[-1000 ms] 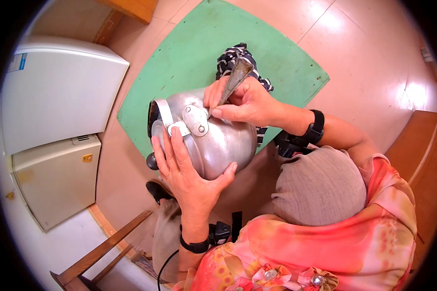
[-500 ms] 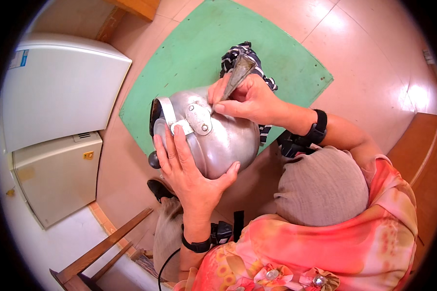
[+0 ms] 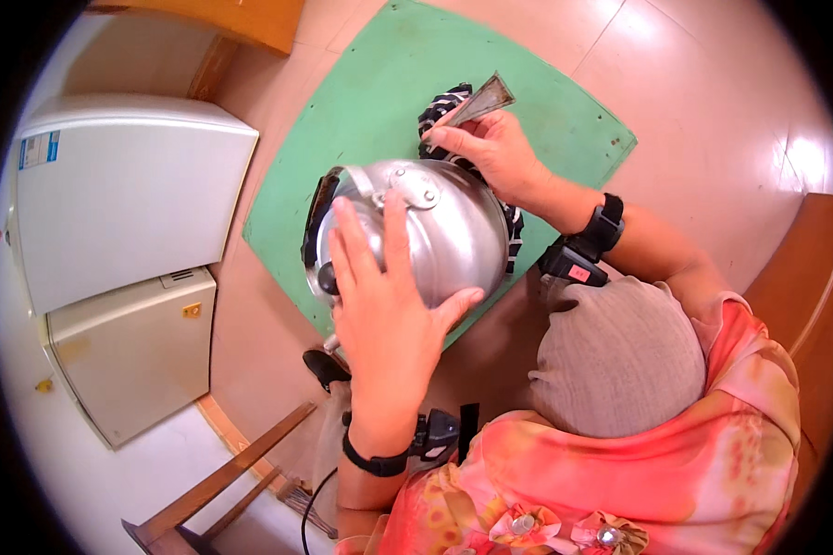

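A silver metal kettle (image 3: 467, 236) lies tipped on its side on a green board (image 3: 342, 120). Its riveted bracket (image 3: 416, 189) faces up, while the dark handle (image 3: 317, 222) and black lid knob (image 3: 327, 277) point left. My left hand (image 3: 384, 319) lies across the lid end with fingers spread, pressing on the metal. In my right hand (image 3: 498, 153) is a tapered, worn metal scraper (image 3: 483, 102), pinched near its narrow end, its wide end pointing up. That hand is just beyond the kettle, above a dark striped cloth (image 3: 442, 106) that is partly hidden beneath the kettle.
A white fridge-like cabinet (image 3: 134, 199) stands to the left. A wooden stool or chair frame (image 3: 222, 472) is at the lower left, and brown wooden furniture (image 3: 805, 296) at the right. My knee (image 3: 620, 361) is close to the board's near edge.
The kettle has turned, bringing its bracket up and to the right. My right hand has lifted the scraper off the metal and away. My left hand has shifted right along the lid end.
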Demonstrator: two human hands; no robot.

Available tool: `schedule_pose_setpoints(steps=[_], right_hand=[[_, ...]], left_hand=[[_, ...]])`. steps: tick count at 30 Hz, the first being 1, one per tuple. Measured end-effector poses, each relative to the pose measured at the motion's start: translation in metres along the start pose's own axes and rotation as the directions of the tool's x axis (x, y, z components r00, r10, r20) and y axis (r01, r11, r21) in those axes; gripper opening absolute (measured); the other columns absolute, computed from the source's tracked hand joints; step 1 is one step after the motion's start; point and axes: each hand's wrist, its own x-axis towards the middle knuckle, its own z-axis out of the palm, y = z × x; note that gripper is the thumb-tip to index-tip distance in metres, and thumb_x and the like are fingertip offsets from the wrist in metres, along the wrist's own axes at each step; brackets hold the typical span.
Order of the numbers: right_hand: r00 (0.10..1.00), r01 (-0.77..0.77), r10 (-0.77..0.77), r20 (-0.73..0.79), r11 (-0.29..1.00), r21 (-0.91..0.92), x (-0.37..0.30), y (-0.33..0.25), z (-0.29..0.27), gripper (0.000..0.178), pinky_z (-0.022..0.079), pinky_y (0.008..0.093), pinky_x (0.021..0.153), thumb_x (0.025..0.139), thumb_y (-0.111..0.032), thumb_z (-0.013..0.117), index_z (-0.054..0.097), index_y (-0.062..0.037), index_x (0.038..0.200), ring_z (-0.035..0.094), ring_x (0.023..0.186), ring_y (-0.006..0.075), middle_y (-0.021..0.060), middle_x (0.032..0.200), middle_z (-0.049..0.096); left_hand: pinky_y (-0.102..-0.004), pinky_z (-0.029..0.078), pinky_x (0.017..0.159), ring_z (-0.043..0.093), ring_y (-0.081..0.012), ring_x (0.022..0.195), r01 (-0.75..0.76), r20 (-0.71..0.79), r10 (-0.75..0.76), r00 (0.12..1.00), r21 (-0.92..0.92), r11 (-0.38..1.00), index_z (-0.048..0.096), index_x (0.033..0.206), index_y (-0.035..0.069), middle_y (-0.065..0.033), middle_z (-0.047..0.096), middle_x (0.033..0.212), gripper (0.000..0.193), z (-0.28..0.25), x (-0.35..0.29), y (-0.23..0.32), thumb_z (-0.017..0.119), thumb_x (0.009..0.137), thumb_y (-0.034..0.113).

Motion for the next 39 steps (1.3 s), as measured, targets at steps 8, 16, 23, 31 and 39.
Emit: schedule_pose_setpoints(steps=[8,16,23,31,39], right_hand=[[0.992,-0.042,0.054,-0.113,0.994,0.101,-0.013,-0.015,-0.038,0.012,0.05,0.0252,0.064,0.087,-0.014,0.066,0.061,-0.0031,0.09,0.063,0.073,0.0133,0.0067,0.081,0.066],[0.983,-0.179,0.163,0.088,0.958,0.223,-0.023,-0.021,-0.044,0.012,0.054,0.0259,0.062,0.084,-0.009,0.069,0.063,-0.0015,0.09,0.065,0.067,0.0144,0.0092,0.079,0.066],[0.967,-0.224,0.196,0.164,0.959,0.175,-0.024,-0.018,-0.033,0.016,0.053,0.0264,0.075,0.079,-0.01,0.074,0.066,-0.0017,0.09,0.065,0.078,0.0131,0.0084,0.085,0.069],[0.972,-0.207,0.203,0.115,0.978,0.03,-0.028,-0.022,-0.029,0.01,0.05,0.0278,0.082,0.079,-0.003,0.072,0.064,-0.0006,0.086,0.063,0.086,0.0139,0.0081,0.091,0.068],[0.98,0.115,-0.046,0.192,0.925,-0.361,-0.037,-0.038,-0.02,0.012,0.05,0.0287,0.078,0.077,0.0,0.072,0.06,-0.002,0.08,0.061,0.088,0.0144,0.0055,0.085,0.064]], left_hand=[[-0.0432,0.05,0.085,0.044,-0.035,0.118,-0.04,0.135,0.009,0.991,0.227,0.973,0.036,0.142,0.029,-0.0155,0.034,0.145,0.092,-0.013,0.03,0.008,0.081,0.063,0.036],[-0.0453,0.039,0.098,0.039,-0.0393,0.127,-0.297,0.28,0.223,0.934,0.26,0.919,0.04,0.141,0.025,-0.0239,0.034,0.143,0.105,-0.029,0.066,-0.059,0.083,0.049,0.053],[-0.0434,0.029,0.108,0.026,-0.0365,0.138,-0.137,0.248,0.21,0.946,-0.281,0.95,0.035,0.144,0.018,-0.0253,0.026,0.148,0.098,-0.006,0.06,-0.067,0.08,0.061,0.044],[-0.0446,0.029,0.108,0.024,-0.0425,0.137,0.079,0.11,-0.063,0.992,-0.156,0.984,0.033,0.143,0.009,-0.0237,0.038,0.142,0.061,0.02,0.027,-0.028,0.052,0.091,0.036],[-0.0498,0.039,0.098,0.037,-0.0498,0.126,0.071,0.055,-0.061,0.997,-0.196,0.978,0.033,0.144,0.016,-0.0369,0.024,0.142,0.071,0.02,0.025,-0.029,0.061,0.084,0.042]])
